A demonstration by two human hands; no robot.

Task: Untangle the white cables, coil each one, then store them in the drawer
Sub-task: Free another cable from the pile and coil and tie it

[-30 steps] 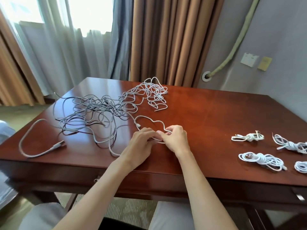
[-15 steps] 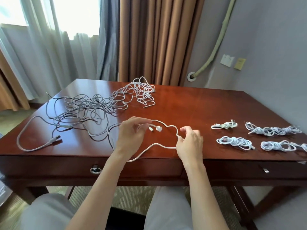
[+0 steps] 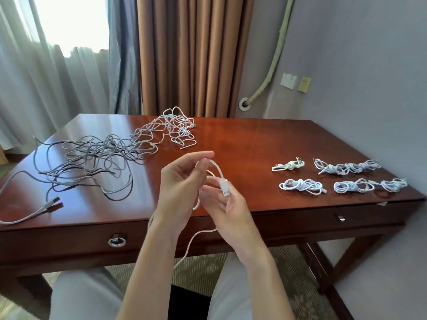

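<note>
Left hand [image 3: 178, 188], raised above the front edge of the desk [image 3: 254, 144], pinches a white cable [image 3: 216, 168] between thumb and fingertips, just behind its plug [image 3: 225, 187]. Right hand [image 3: 227, 207], just beside and below the left, lies palm up with its fingers only loosely bent; the plug rests against them, and whether they grip it cannot be told. From the hands the cable drops in a slack loop [image 3: 191, 243] past the desk front toward the lap.

On the desk, left of the hands, lies a grey tangle [image 3: 92, 158]; behind it, toward the curtain, a smaller white tangle [image 3: 173, 128]. Right of the hands, well apart, finished coils [image 3: 335, 176] lie in two rows. The left drawer handle [image 3: 116, 241] sits in the desk front below the tangle; the drawer is closed.

Handling, as a judgement: the cable is light, limp and smooth, so it will slide through a loose pinch and will not hold a shape unless wrapped on itself. The rigid plug and the stiffer stretch just behind it are the surest places to hold; anchoring that end in one hand would let the other draw up the hanging length and wind even loops. Sharp bends at the plug joint are best avoided.
</note>
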